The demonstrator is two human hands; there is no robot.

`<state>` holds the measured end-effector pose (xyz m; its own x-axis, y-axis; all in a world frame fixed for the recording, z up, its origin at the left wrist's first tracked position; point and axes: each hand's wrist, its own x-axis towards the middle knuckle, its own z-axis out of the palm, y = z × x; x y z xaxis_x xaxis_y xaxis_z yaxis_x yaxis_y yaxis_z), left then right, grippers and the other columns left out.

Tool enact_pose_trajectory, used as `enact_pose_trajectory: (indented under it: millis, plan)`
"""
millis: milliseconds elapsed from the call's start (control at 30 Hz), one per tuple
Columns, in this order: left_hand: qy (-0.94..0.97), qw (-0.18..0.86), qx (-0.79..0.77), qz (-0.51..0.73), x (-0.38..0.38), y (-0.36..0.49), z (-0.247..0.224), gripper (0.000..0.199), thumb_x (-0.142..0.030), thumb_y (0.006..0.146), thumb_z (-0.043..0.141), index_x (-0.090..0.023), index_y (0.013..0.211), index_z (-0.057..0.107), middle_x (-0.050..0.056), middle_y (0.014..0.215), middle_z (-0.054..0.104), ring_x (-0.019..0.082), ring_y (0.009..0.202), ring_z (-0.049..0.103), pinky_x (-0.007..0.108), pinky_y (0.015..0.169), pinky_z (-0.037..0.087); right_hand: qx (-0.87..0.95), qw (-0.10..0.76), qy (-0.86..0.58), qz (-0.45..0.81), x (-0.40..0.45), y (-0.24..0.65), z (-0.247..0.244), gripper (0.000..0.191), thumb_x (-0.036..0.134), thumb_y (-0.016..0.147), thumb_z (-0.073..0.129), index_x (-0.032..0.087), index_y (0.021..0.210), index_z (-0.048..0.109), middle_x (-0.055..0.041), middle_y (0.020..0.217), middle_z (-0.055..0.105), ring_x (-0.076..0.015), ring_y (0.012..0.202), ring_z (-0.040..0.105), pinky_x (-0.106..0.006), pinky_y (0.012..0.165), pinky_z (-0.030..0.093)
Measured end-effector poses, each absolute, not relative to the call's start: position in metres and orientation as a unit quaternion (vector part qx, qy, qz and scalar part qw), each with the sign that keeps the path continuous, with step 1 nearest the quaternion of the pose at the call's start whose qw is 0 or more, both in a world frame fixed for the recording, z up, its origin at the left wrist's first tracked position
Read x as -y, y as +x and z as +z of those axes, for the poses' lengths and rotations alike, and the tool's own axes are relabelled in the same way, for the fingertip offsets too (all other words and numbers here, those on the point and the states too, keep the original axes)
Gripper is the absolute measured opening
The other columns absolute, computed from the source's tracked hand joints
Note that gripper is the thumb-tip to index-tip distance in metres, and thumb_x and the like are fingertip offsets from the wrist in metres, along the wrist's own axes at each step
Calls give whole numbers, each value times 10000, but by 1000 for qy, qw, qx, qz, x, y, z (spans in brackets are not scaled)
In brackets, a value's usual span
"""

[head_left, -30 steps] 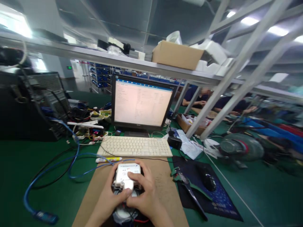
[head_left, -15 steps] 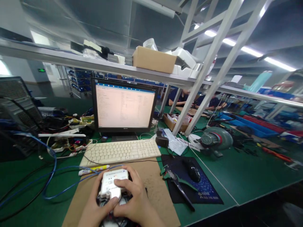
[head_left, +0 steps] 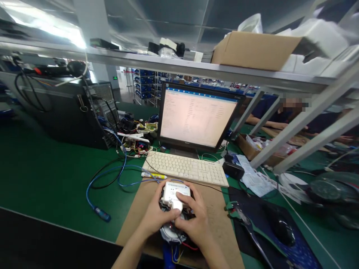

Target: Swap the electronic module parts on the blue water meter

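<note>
Both of my hands hold a small white device (head_left: 176, 193) with a printed label, over a brown cardboard sheet (head_left: 215, 209) on the green bench. My left hand (head_left: 155, 216) grips its left side with the thumb across the lower front. My right hand (head_left: 195, 218) grips the right side, index finger on the face. Under the white part sits a round grey base (head_left: 171, 234) with red and other wires (head_left: 187, 246) trailing toward me.
A beige keyboard (head_left: 186, 168) and a lit monitor (head_left: 198, 116) stand behind the device. A blue cable (head_left: 98, 212) loops at left near a black computer case (head_left: 70, 112). A black mouse (head_left: 282, 231) on a dark mat lies at right. Co-workers sit beyond the shelf legs.
The view has swung left, so the bench, monitor and my hands now sit further right in the picture. My grip on the white device is unchanged.
</note>
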<state>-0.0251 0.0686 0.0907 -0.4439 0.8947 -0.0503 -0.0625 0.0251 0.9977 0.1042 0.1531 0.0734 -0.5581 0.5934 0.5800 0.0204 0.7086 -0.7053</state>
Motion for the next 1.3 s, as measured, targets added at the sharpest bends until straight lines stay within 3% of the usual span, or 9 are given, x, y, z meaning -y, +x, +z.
enact_pose_trajectory:
  millis: [1300]
  plan:
    - [363, 395, -592, 601, -68, -25, 94, 821, -318, 610, 712, -165, 1309, 309, 105, 1280, 498, 253, 1120, 516, 342, 967, 405, 824, 420, -203, 321, -151, 104, 71, 602, 102, 604, 599, 286, 1174, 539, -49, 1374, 372, -249, 1224, 433, -409, 980, 416]
